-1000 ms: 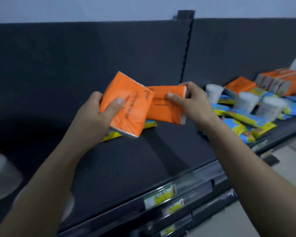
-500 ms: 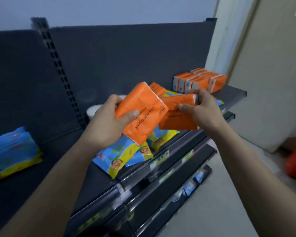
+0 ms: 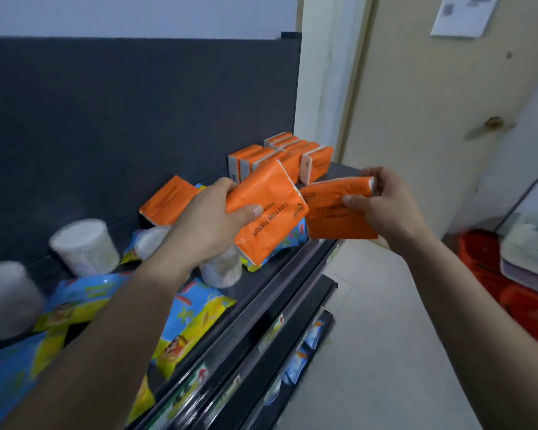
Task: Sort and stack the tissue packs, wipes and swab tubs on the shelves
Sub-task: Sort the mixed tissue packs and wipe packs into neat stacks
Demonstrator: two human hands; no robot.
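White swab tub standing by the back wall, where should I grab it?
Wrap your fingers around the curved side of the white swab tub, coming from the front. It stands upright and round, the dark back panel blocks the rear, and its front side looks free.

"COTTON TISSUE" on left orange pack [image 3: 266,215], partly covered "COTTON TIS" on right orange pack [image 3: 336,217], shelf-edge labels [image 3: 272,333] unreadable
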